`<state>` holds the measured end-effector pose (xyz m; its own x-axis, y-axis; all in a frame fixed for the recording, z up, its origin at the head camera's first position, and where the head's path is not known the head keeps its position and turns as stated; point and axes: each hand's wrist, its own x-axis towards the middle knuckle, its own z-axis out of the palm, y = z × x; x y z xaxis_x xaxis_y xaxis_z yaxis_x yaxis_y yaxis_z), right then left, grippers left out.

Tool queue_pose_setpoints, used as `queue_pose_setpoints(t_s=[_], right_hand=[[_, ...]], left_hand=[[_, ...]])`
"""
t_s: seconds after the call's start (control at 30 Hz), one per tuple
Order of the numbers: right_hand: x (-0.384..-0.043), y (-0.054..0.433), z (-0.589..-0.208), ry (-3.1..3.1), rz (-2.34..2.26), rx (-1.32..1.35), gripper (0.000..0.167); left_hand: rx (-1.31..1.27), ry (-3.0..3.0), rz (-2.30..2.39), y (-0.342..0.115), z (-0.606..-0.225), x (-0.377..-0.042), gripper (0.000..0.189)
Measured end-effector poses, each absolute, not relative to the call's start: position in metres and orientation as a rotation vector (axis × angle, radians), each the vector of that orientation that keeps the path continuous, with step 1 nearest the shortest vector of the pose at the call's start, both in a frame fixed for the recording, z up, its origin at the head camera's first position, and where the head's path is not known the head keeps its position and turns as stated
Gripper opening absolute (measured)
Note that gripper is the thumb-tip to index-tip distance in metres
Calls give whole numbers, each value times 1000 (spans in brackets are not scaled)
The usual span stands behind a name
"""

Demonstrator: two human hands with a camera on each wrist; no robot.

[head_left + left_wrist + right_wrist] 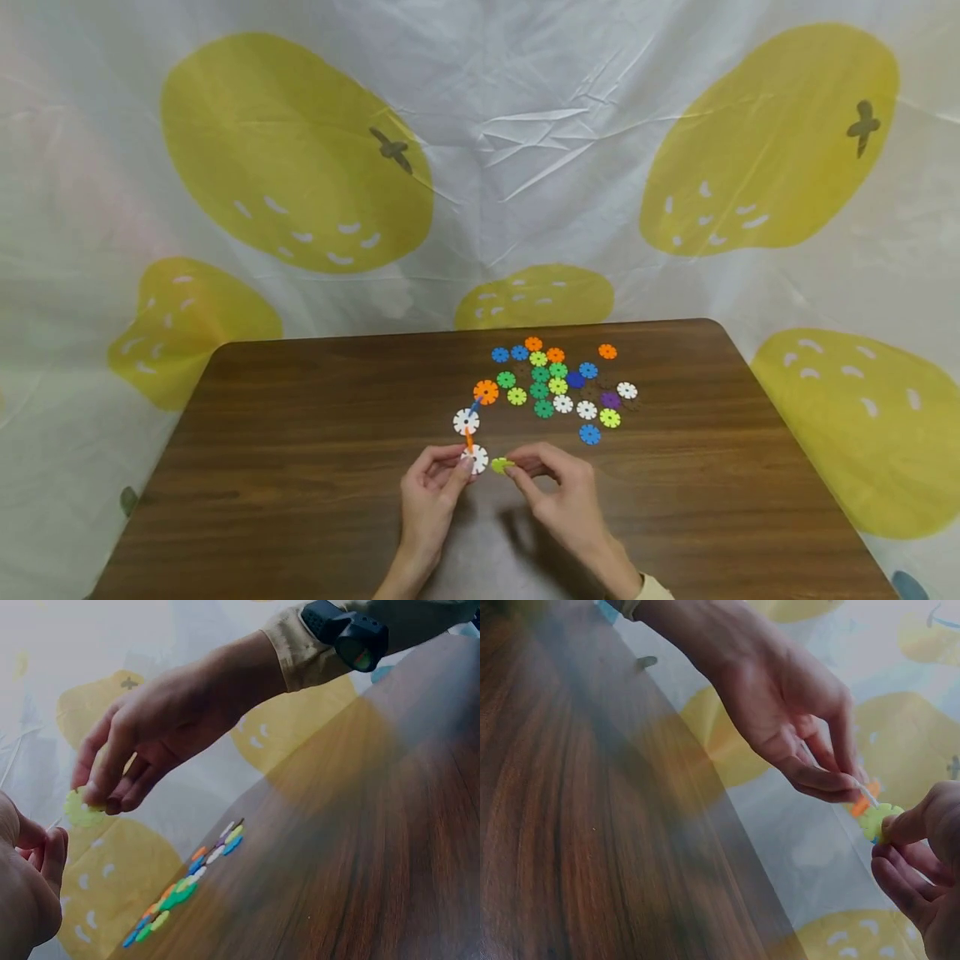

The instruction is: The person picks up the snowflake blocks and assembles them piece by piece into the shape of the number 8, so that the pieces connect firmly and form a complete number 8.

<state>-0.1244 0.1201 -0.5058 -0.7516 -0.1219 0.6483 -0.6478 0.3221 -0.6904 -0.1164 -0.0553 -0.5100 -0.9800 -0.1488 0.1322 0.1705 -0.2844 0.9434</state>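
Note:
My left hand [433, 490] pinches a white notched disc [478, 460] at the near end of a linked chain. From that disc the chain runs away through an orange disc [469, 440] seen edge-on, a second white disc [466, 422], a blue disc [476, 407] seen edge-on and a flat-facing orange disc [486, 392]. Just to the right, my right hand [562, 492] pinches a yellow-green notched disc [501, 466] between thumb and fingers. In the head view a small gap shows between it and the white disc; the right wrist view shows the yellow-green disc [881, 820] close beside the white edge.
Several loose notched discs in blue, green, orange, white, yellow-green, purple and brown lie beyond my right hand, among them a green disc [543, 408] and a blue disc [590, 434]. Behind the brown wooden table [300, 467] hangs a white cloth [525, 208] with yellow fruit shapes.

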Motion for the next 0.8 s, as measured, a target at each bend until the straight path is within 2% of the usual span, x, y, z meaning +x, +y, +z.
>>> queue_pose_setpoints(t_s=[0.33, 0.8], right_hand=[[-122, 110, -507, -2041, 1231, 745, 26], [-118, 95, -518, -1903, 1204, 676, 27]], left_hand=[[-79, -1788, -2232, -55, -510, -116, 18], [-98, -1705, -2178, -47, -509, -114, 12]])
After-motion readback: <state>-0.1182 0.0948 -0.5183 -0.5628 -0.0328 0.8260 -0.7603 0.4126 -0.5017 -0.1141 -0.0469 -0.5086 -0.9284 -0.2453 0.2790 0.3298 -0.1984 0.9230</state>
